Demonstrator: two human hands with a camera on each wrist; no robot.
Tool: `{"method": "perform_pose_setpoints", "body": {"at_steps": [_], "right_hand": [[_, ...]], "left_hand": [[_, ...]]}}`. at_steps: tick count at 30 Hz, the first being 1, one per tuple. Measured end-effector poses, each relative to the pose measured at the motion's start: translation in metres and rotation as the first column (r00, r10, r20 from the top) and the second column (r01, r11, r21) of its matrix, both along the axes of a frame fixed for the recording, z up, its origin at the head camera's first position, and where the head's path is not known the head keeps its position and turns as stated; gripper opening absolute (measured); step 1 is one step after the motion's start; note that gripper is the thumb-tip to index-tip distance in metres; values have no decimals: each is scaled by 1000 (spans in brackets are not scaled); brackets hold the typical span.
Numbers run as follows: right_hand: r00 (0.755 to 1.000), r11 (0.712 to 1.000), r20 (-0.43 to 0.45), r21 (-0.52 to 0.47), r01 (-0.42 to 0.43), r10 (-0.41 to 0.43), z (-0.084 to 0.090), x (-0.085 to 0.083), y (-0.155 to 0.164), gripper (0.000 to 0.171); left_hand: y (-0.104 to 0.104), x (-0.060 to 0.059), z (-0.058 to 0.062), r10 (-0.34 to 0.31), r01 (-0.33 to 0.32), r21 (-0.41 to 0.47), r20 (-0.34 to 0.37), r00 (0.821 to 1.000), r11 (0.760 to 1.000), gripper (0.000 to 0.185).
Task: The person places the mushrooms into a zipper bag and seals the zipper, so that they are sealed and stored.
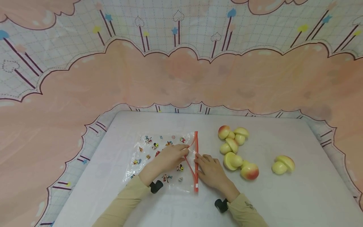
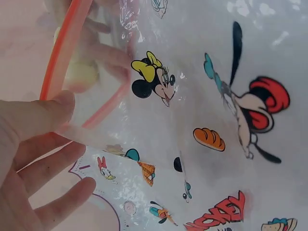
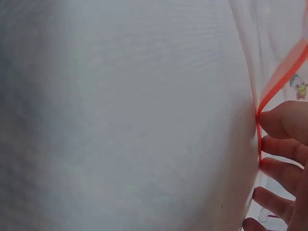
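Observation:
A clear zip bag (image 1: 147, 148) printed with cartoon figures lies flat on the white table (image 1: 283, 201). Its red zip strip (image 1: 196, 176) faces right and the mouth is parted. My left hand (image 1: 170, 156) rests on the bag and pinches the upper lip of the mouth, thumb on top in the left wrist view (image 2: 29, 144), lifting that red strip (image 2: 62, 53). My right hand (image 1: 211, 171) lies flat beside the mouth. Its fingertips (image 3: 284, 144) press the lower red strip (image 3: 281, 79) against the table.
Right of the bag lie several yellow-pink peach pieces (image 1: 232, 145), a rounder reddish one (image 1: 250, 171), and a separate pair (image 1: 283, 164) farther right. A pink and white patterned cloth (image 1: 181, 78) hangs behind the table.

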State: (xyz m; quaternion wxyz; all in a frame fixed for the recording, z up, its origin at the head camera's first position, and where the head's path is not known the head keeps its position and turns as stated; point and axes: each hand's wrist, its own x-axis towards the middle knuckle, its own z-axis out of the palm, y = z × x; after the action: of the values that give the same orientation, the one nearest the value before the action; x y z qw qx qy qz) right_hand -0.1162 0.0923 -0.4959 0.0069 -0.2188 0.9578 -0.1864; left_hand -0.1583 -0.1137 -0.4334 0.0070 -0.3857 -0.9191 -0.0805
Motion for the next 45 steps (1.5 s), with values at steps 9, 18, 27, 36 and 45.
{"method": "perform_pose_setpoints", "body": {"at_steps": [9,18,27,36,45], "right_hand": [[1000,1000,-4,-3,-2,2,-4,-1,2,38],[1000,1000,5,3,6,-6,-4,0,0,36],[1000,1000,-4,20,9,-9,-3,0,1,35],[1000,1000,-4,11,16,-16,0,-1,1,35],[1000,999,-9,-23,27,-27,1,1,0,34]], "left_hand": [[-5,-2,15,-51,54,63,-45,998,997,11],[-10,0,24,-89,92,49,-69,994,995,4],[-18,4,33,-97,110,68,-171,981,992,6],[-20,7,36,-87,108,114,-172,981,988,5],[-17,9,23,-51,63,169,-71,996,984,6]]}}
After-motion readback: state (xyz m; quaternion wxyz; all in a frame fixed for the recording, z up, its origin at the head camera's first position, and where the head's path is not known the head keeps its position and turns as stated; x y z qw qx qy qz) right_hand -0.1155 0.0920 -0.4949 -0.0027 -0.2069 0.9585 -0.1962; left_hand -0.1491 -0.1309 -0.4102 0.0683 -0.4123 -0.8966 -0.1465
